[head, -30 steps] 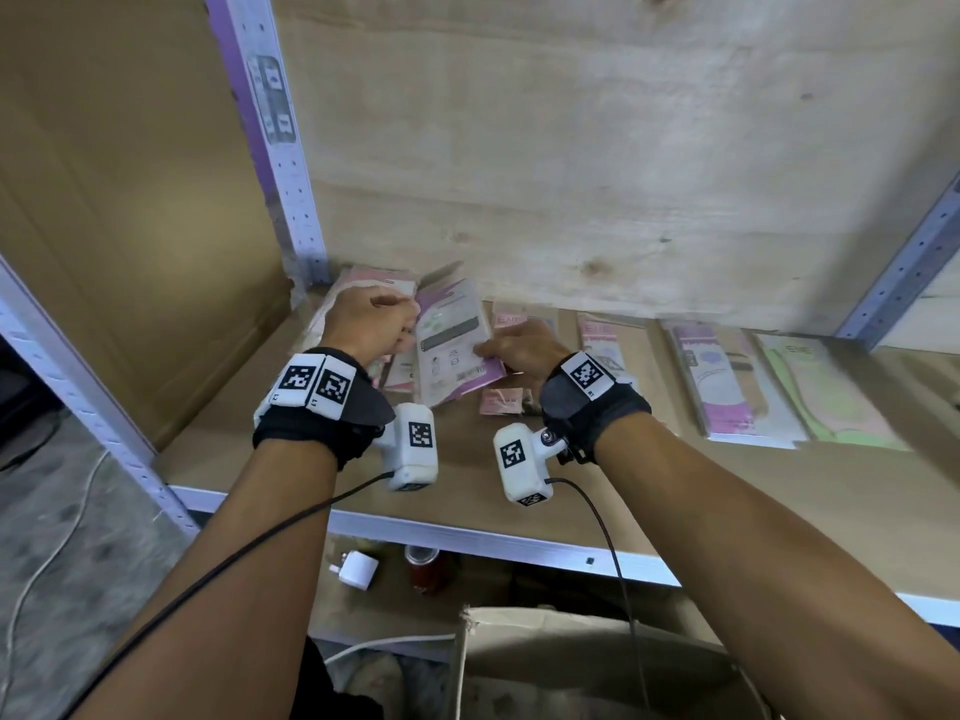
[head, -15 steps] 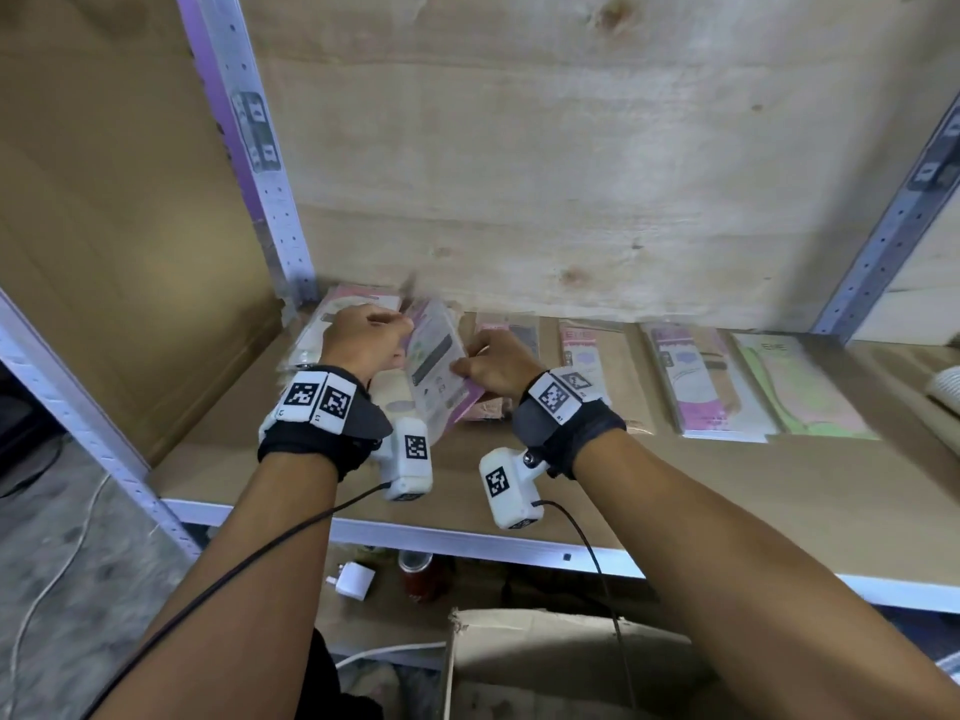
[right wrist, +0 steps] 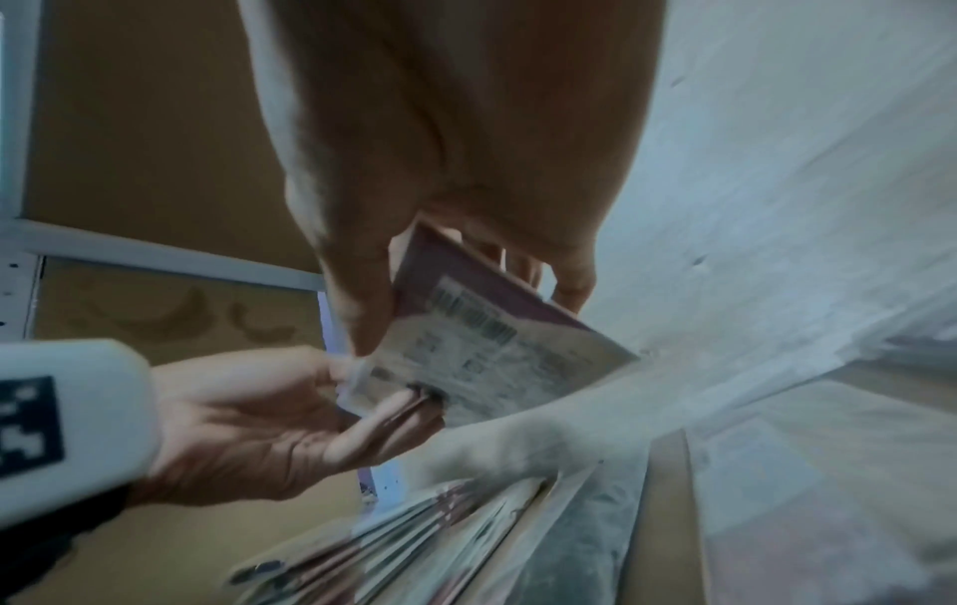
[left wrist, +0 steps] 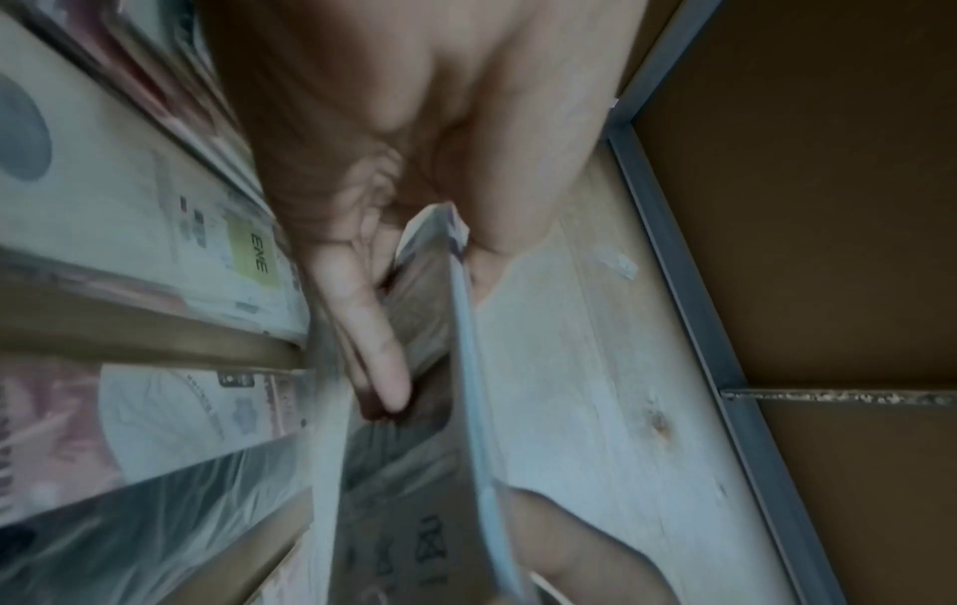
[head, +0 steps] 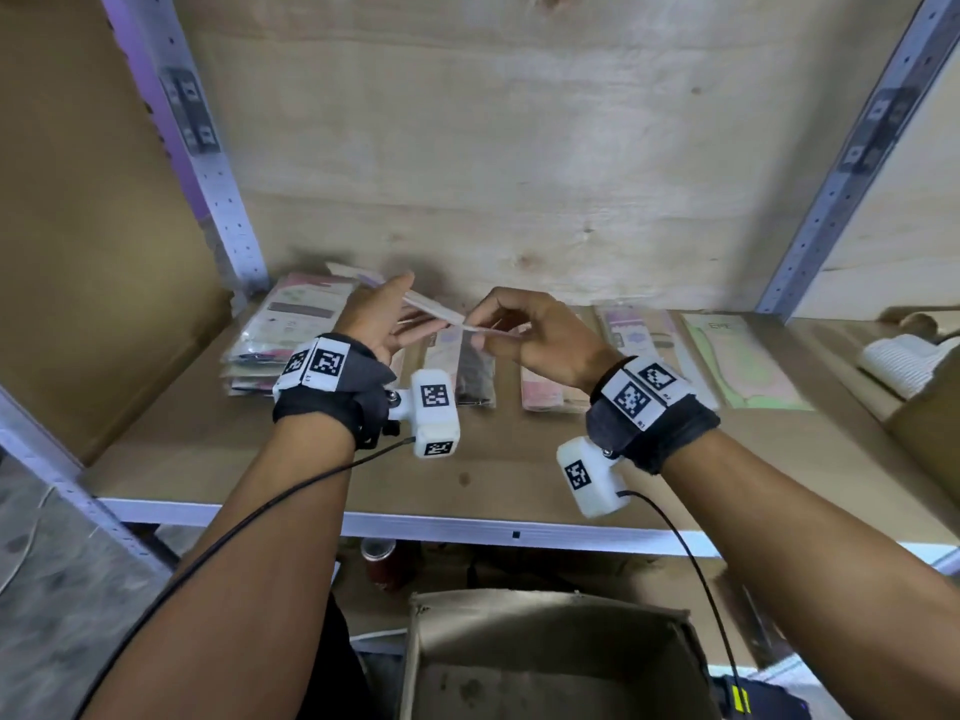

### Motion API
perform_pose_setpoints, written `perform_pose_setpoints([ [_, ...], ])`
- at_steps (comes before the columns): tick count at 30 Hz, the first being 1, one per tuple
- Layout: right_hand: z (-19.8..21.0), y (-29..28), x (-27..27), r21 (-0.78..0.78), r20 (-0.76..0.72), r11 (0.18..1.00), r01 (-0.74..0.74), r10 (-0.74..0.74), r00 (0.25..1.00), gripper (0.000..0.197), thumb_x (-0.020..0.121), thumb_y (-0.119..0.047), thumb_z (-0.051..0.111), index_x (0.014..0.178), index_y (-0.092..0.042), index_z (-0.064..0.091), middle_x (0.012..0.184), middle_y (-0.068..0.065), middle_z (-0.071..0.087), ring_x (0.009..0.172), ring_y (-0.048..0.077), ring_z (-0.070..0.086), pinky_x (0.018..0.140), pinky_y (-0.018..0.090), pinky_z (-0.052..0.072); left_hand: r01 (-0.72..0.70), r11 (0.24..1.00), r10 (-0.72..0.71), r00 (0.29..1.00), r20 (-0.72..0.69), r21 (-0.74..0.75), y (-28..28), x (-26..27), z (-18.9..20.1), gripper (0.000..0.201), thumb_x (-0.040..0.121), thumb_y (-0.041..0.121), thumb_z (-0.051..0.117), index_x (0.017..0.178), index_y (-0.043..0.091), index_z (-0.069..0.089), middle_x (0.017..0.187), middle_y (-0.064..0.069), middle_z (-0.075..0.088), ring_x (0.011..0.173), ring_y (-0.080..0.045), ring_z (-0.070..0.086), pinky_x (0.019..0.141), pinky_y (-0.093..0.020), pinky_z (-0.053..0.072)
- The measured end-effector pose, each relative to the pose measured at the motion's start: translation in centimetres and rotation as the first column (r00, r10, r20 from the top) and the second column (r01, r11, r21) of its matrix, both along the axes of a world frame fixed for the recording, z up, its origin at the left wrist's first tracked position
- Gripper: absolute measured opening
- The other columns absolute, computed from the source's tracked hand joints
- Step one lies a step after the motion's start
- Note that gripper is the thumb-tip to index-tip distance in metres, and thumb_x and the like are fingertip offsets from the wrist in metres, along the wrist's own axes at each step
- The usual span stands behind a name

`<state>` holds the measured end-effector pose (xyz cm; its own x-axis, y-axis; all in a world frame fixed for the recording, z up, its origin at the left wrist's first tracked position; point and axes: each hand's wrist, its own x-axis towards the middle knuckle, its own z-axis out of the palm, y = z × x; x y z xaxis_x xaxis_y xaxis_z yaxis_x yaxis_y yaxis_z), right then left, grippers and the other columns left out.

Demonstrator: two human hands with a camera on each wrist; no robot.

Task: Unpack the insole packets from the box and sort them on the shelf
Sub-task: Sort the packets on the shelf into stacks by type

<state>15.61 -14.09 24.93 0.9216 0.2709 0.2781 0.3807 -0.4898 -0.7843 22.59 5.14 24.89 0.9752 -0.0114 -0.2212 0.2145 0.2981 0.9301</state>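
Observation:
A flat insole packet (head: 436,310) hangs edge-on above the wooden shelf (head: 291,459), held at both ends. My left hand (head: 379,319) pinches its left end between thumb and fingers. My right hand (head: 524,330) pinches the right end. The left wrist view shows the packet (left wrist: 468,368) between my thumb and a finger (left wrist: 373,327). In the right wrist view, the packet's barcode face (right wrist: 497,352) is towards the camera, with my left hand (right wrist: 259,413) under its far end. A stack of packets (head: 283,335) lies at the shelf's left. The cardboard box (head: 550,662) stands below the shelf.
Single packets lie in a row along the shelf's back: a dark one (head: 470,366), a pink one (head: 545,392), a purple one (head: 639,345) and a green one (head: 743,366). A white ribbed thing (head: 904,361) sits far right. Metal posts (head: 218,189) flank the shelf bay.
Both hands have lifted the packet off the shelf and moved apart. The packet has turned from face-up to edge-on.

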Motion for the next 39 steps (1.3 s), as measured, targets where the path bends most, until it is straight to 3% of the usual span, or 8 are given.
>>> perform_pose_setpoints([
  [4,-0.3,-3.2,-1.2,-0.078,-0.116,0.995,0.061,-0.070,0.991,0.026,0.078,-0.048,0.077,0.101,-0.040,0.070,0.113,-0.009,0.065,0.100,0.004,0.061,0.087,0.021,0.050,0.006,0.997,-0.007,1.000,0.017,0.080,-1.9,0.2,-1.0,0.011,0.099,0.012,0.056,0.095,0.005,0.062,0.096,-0.013,0.072,0.082,-0.020,0.072,0.059,-0.027,0.062],
  [9,-2.2,-7.7,-1.9,0.068,-0.173,0.930,0.362,-0.347,0.922,0.042,0.081,-0.056,0.072,0.110,-0.026,0.065,0.105,-0.001,0.071,0.099,0.015,0.067,0.084,0.027,0.055,0.184,0.982,-0.186,0.982,0.040,0.035,-4.9,-0.3,-1.7,0.013,0.100,0.015,0.057,0.104,0.004,0.062,0.099,-0.014,0.073,0.093,-0.024,0.071,0.081,-0.036,0.060],
  [12,-3.4,-9.9,-2.4,0.186,-0.350,0.902,0.390,-0.310,0.884,0.040,0.082,-0.046,0.075,0.113,-0.021,0.066,0.114,0.014,0.070,0.101,0.023,0.069,0.081,0.022,0.052,0.254,0.966,-0.254,0.967,0.007,-0.044,-7.2,-0.8,-2.2,0.021,0.100,0.011,0.056,0.118,-0.001,0.058,0.105,-0.017,0.068,0.093,-0.025,0.068,0.078,-0.035,0.057],
  [17,-5.4,-12.4,-2.8,0.447,-0.476,0.831,0.329,-0.090,0.875,0.034,0.087,-0.005,0.070,0.120,-0.013,0.064,0.107,0.007,0.073,0.103,0.019,0.066,0.090,0.026,0.052,0.332,0.942,-0.329,0.942,-0.059,0.042,-9.8,-1.1,-3.1,0.030,0.096,0.009,0.061,0.124,0.000,0.057,0.099,-0.013,0.070,0.086,-0.020,0.068,0.056,-0.023,0.059],
  [21,-5.7,-14.2,-3.0,0.434,-0.500,0.845,0.313,-0.063,0.864,0.041,0.087,-0.006,0.070,0.127,-0.015,0.062,0.124,0.015,0.068,0.120,0.029,0.061,0.110,0.042,0.041,0.228,0.969,-0.227,0.974,-0.024,0.090,-10.1,0.6,-3.6,0.026,0.092,0.016,0.069,0.115,0.005,0.066,0.098,-0.011,0.073,0.089,-0.021,0.069,0.068,-0.025,0.060],
  [27,-5.5,-16.4,-3.6,0.412,-0.465,0.884,0.224,-0.007,0.885,0.037,0.087,0.000,0.069,0.120,-0.017,0.068,0.115,0.014,0.072,0.100,0.014,0.070,0.085,0.015,0.050,0.132,0.939,-0.185,0.972,0.144,0.318,-9.3,2.2,-4.0,0.031,0.084,0.036,0.076,0.105,0.013,0.076,0.098,-0.006,0.079,0.086,-0.021,0.069,0.089,-0.036,0.051],
  [32,-5.8,-17.4,-3.9,0.354,-0.497,0.910,0.216,-0.012,0.868,0.042,0.089,0.003,0.065,0.128,-0.013,0.063,0.121,0.022,0.067,0.111,0.023,0.067,0.103,0.028,0.047,0.121,0.887,-0.218,0.961,0.171,0.445,-9.6,2.3,-4.0,0.034,0.084,0.044,0.074,0.102,0.016,0.076,0.095,-0.001,0.079,0.095,-0.023,0.074,0.095,-0.038,0.053],
  [39,-5.8,-16.9,-4.7,0.414,-0.510,0.895,0.168,0.075,0.857,0.040,0.088,0.006,0.063,0.124,-0.011,0.064,0.113,0.016,0.073,0.101,0.022,0.071,0.080,0.021,0.055,0.119,0.829,-0.292,0.926,0.241,0.547,-8.8,1.7,-3.5,0.035,0.087,0.052,0.069,0.089,0.018,0.075,0.055,0.008,0.062,0.059,-0.010,0.066,0.063,-0.023,0.054],
])
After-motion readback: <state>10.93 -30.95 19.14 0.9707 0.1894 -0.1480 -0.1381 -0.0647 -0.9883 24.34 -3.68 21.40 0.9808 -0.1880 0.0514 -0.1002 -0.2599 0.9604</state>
